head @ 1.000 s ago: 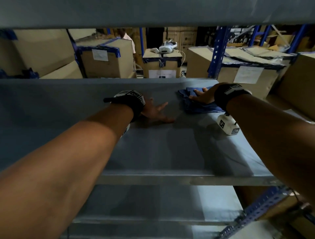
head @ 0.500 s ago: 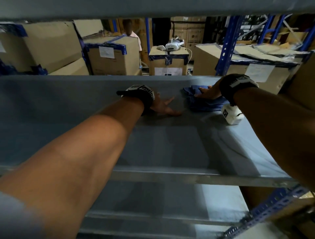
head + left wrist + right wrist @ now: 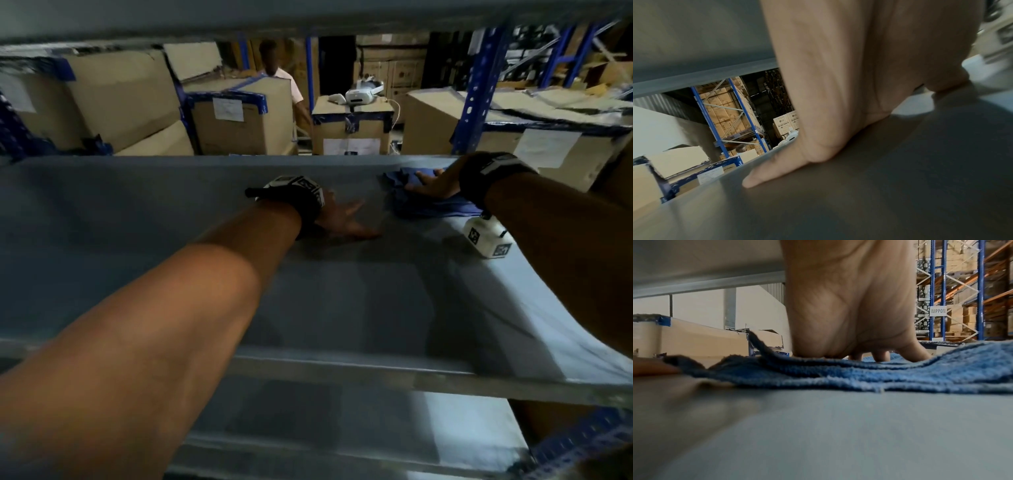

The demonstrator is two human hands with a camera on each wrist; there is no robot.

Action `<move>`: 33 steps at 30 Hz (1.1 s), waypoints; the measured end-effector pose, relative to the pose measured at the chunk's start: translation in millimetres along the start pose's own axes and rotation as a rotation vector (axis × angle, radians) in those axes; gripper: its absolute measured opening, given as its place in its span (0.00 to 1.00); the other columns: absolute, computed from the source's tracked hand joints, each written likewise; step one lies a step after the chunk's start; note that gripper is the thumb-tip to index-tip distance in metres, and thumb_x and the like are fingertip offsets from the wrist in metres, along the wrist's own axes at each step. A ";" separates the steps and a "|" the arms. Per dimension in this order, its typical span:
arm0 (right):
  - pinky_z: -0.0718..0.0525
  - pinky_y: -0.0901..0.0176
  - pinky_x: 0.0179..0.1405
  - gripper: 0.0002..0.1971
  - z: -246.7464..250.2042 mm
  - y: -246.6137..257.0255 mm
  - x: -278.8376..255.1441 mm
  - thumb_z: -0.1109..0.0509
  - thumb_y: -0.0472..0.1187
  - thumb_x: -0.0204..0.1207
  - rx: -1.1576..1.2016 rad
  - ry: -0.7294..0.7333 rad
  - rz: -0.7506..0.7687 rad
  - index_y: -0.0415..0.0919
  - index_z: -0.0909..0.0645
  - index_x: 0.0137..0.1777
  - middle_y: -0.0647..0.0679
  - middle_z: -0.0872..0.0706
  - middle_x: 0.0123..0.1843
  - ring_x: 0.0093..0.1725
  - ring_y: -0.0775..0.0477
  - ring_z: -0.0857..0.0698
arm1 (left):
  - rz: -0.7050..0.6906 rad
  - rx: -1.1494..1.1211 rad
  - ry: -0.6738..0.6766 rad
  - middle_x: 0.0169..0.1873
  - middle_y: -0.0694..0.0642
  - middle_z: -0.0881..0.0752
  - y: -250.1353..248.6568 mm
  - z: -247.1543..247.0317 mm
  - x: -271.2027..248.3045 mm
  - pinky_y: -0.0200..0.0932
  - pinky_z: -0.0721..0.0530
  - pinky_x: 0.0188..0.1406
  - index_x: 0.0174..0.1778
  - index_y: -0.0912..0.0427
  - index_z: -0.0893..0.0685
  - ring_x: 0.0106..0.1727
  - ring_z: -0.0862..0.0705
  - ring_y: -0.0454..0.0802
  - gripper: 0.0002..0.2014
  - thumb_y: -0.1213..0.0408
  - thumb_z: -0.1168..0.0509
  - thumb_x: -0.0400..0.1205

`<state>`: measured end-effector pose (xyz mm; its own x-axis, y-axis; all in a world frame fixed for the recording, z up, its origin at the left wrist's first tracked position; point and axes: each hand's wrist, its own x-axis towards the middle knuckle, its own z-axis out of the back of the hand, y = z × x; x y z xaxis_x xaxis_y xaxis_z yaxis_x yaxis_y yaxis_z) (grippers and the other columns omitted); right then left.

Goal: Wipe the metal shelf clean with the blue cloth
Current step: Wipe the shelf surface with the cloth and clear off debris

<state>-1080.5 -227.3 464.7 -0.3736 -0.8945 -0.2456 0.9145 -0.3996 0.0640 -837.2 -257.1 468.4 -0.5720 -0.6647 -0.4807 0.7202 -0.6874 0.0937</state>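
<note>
The grey metal shelf [image 3: 171, 240] stretches across the head view. A rumpled blue cloth [image 3: 428, 202] lies near its far edge at the right. My right hand [image 3: 431, 183] presses flat on the cloth with straight fingers; in the right wrist view the palm [image 3: 849, 313] bears down on the blue cloth [image 3: 900, 374]. My left hand [image 3: 342, 219] rests flat on the bare shelf just left of the cloth, fingers spread. In the left wrist view its fingers [image 3: 777, 170] lie straight on the shelf [image 3: 879, 194]. Neither hand grips anything.
Another shelf board [image 3: 308, 13] hangs close overhead. Cardboard boxes [image 3: 239, 116] stand beyond the far edge, one with a white headset [image 3: 363, 92] on it. A person [image 3: 274, 68] stands behind the boxes. Blue rack uprights [image 3: 476, 92] rise at the right. A lower shelf [image 3: 342, 428] shows below.
My right hand and the cloth have slid a little farther toward the shelf's far right. The left hand has stayed flat in about the same place; the head view has shifted.
</note>
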 end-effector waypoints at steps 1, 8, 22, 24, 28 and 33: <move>0.48 0.47 0.83 0.36 1.3 3.8 2.8 0.52 0.60 0.89 0.002 0.004 -0.030 0.40 0.53 0.89 0.37 0.52 0.90 0.88 0.35 0.50 | -0.010 0.024 0.028 0.88 0.54 0.67 -2.8 3.3 -4.1 0.76 0.57 0.82 0.83 0.24 0.62 0.88 0.61 0.68 0.63 0.05 0.60 0.50; 0.49 0.49 0.82 0.35 6.5 6.7 -10.3 0.57 0.61 0.89 -0.083 0.043 -0.086 0.42 0.59 0.89 0.39 0.54 0.90 0.88 0.36 0.51 | 0.106 -0.062 -0.050 0.88 0.61 0.64 -11.0 0.9 -16.3 0.72 0.56 0.82 0.85 0.30 0.65 0.88 0.59 0.69 0.53 0.13 0.52 0.68; 0.54 0.32 0.85 0.62 -3.3 -41.8 -29.5 0.65 0.88 0.54 -0.163 0.213 -0.077 0.57 0.65 0.88 0.47 0.64 0.90 0.89 0.34 0.57 | 0.064 -0.130 -0.064 0.89 0.60 0.59 -11.4 -0.5 -26.2 0.63 0.53 0.84 0.88 0.39 0.64 0.88 0.53 0.66 0.46 0.25 0.49 0.81; 0.54 0.31 0.84 0.60 1.7 -35.1 -22.1 0.65 0.88 0.57 -0.130 0.231 -0.077 0.57 0.63 0.88 0.47 0.64 0.90 0.89 0.36 0.58 | 0.059 -0.107 -0.052 0.89 0.60 0.60 -12.6 2.7 -30.3 0.63 0.52 0.84 0.88 0.38 0.65 0.88 0.52 0.67 0.46 0.24 0.51 0.80; 0.52 0.33 0.84 0.42 8.2 -28.6 -2.1 0.60 0.75 0.79 -0.108 0.170 -0.186 0.57 0.65 0.88 0.47 0.63 0.90 0.89 0.36 0.56 | 0.072 -0.066 -0.039 0.89 0.61 0.59 -10.5 5.3 -25.8 0.63 0.52 0.84 0.87 0.38 0.66 0.88 0.52 0.66 0.45 0.23 0.53 0.80; 0.53 0.38 0.85 0.41 11.1 -22.1 5.9 0.60 0.73 0.81 -0.128 0.126 -0.172 0.53 0.65 0.88 0.43 0.61 0.90 0.88 0.34 0.55 | 0.078 -0.088 -0.067 0.89 0.60 0.58 -10.2 3.9 -20.8 0.63 0.53 0.83 0.87 0.37 0.65 0.88 0.51 0.67 0.47 0.22 0.53 0.79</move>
<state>-1104.6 -226.0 472.5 -0.5104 -0.7804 -0.3612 0.8544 -0.5079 -0.1099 -834.2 -237.4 480.9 -0.5361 -0.7351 -0.4150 0.7932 -0.6069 0.0503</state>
